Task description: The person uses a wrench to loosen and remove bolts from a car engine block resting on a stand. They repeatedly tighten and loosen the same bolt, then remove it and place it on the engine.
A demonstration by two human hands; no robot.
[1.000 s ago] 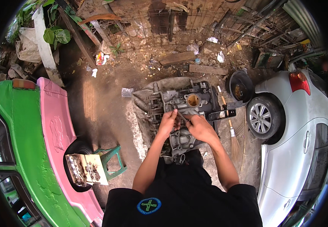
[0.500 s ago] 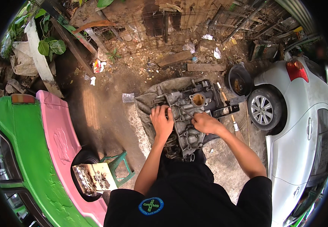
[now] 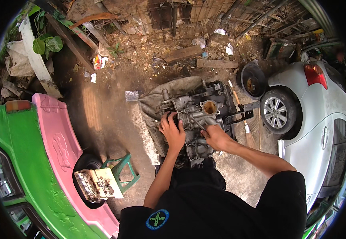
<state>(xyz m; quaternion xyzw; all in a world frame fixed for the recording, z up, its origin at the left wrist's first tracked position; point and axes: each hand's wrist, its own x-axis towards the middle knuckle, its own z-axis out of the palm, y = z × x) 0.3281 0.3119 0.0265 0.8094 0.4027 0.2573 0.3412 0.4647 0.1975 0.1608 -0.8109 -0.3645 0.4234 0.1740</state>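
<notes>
I have the right hand (image 3: pixel 216 137) clenched on a slim bar (image 3: pixel 197 122) over the engine (image 3: pixel 190 106) before the torso; the left hand (image 3: pixel 173 133) lies on its left side, grip unclear to me. Grey cloth (image 3: pixel 150 106) spreads around the engine's far-left edge. Beyond, I see a black basin (image 3: pixel 249 74).

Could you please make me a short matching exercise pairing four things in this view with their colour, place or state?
Column one:
1. Engine
2. Left hand
3. Plastic stool
4. Round basin

Column two:
A. Green
B. Black, close to a car wheel
C. Resting on metal
D. Lying on greyish cloth

Right pairs: 1-D, 2-C, 3-A, 4-B.
</notes>
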